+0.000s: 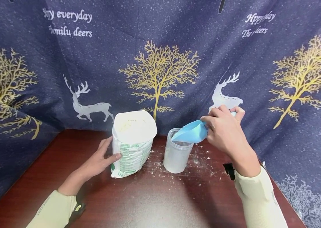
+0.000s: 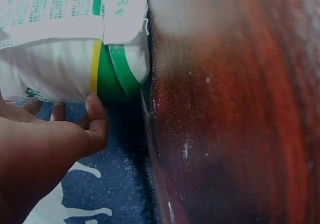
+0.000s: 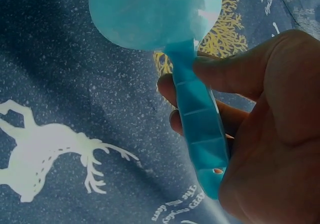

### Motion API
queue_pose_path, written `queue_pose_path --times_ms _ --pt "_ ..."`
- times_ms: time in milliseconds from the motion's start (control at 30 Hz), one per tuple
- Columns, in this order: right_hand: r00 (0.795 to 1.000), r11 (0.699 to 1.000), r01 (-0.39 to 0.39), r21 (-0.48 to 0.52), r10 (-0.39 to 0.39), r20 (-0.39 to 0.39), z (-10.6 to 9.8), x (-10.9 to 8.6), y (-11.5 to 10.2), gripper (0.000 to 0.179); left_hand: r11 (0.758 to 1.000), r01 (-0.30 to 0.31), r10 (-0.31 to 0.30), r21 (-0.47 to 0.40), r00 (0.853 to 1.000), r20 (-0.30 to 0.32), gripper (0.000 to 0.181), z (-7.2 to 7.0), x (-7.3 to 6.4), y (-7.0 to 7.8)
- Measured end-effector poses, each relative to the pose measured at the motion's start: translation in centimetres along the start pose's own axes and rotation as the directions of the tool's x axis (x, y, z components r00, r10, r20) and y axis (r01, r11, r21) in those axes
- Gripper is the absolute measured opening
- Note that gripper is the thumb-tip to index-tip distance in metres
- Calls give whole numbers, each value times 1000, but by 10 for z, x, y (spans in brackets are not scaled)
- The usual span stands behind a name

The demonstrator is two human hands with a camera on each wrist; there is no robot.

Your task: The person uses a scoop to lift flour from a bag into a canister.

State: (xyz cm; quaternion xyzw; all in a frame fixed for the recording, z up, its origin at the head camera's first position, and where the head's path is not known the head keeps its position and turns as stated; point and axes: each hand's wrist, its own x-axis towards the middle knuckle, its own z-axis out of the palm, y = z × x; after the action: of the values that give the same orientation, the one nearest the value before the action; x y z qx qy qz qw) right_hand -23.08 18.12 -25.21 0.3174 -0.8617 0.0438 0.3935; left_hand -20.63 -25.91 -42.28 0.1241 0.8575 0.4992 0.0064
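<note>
In the right hand [image 1: 224,126], the scoop [image 1: 191,132], gripped round its handle by bent fingers and thumb, with bowl tilted over the mouth of the jar [image 1: 175,158]; at the left hand [image 1: 99,160], thumb and fingers parted, resting loosely against the side of the bag [image 1: 133,152]; both vessels set on the table [image 1: 149,199], jar just right of bag; handle mostly hidden in the head view, plain in the right wrist view, with bowl there cut off above; bag cropped in the left wrist view; jar's contents hard to make out.
</note>
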Motion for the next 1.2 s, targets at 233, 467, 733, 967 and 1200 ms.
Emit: queue_pose_path --times_ms 233,467,733,967,1200 --pt "999 1000 17 11 -17 -45 -2 0 0 41 1000 -7 7 4 1000 -1 96 0 0 1" --pt "997 999 36 23 -34 -68 -5 3 -2 40 1000 -11 11 -1 1000 -6 96 -1 0 0" --pt "996 999 43 16 -41 -76 -7 7 -3 40 1000 -12 12 -4 1000 -4 95 -1 0 0" --pt "997 999 45 25 -43 -62 -9 10 -7 41 1000 -19 19 -17 1000 5 94 0 1 0" --pt "997 998 41 40 -38 -60 -10 16 -11 38 1000 -13 13 -13 1000 3 95 1 1 0"
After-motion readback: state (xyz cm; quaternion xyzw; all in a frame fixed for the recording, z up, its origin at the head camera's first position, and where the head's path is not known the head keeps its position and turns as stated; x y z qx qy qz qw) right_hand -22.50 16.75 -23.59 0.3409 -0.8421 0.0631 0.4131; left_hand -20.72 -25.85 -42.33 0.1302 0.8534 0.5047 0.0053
